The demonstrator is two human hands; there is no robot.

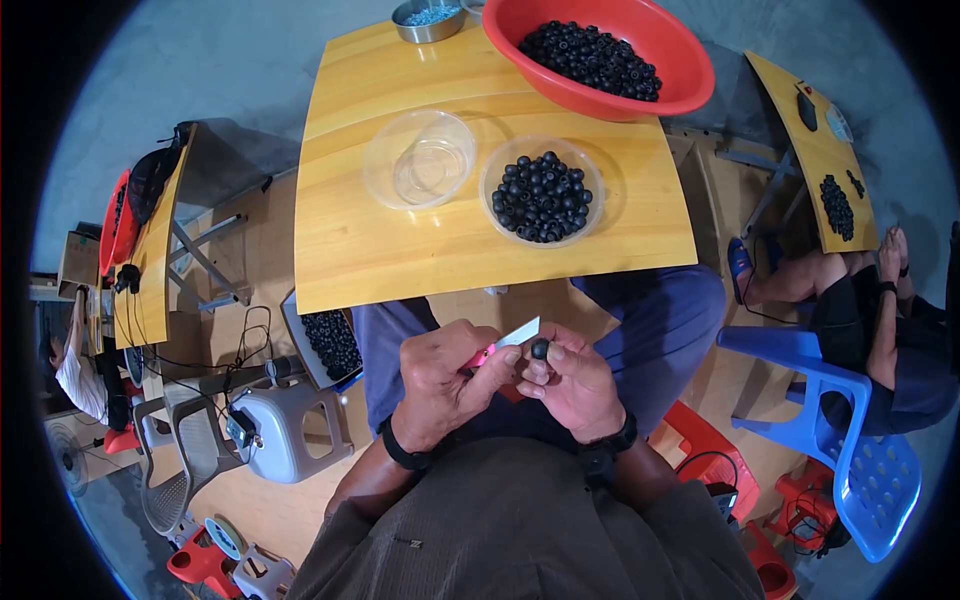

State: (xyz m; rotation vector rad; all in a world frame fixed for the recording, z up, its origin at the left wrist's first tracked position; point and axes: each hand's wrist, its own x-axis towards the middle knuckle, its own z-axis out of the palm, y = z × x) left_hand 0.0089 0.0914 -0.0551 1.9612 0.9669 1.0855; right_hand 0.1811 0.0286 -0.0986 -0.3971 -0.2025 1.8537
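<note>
In front of my lap, my left hand is wrapped round a pink-handled craft knife, its pale blade pointing up and to the right. Beside it, my right hand pinches a small black bead-like piece between thumb and fingers, close to the blade. Whether the blade touches the piece I cannot tell. Ahead on the wooden table, a clear round tub holds many similar black pieces. To its left stands a clear plastic bowl with no black pieces in it.
A big red basin full of black pieces stands at the table's far right, and a metal bowl with blue bits at the far edge. Below left is a tray of black pieces. A person sits at right near a blue chair.
</note>
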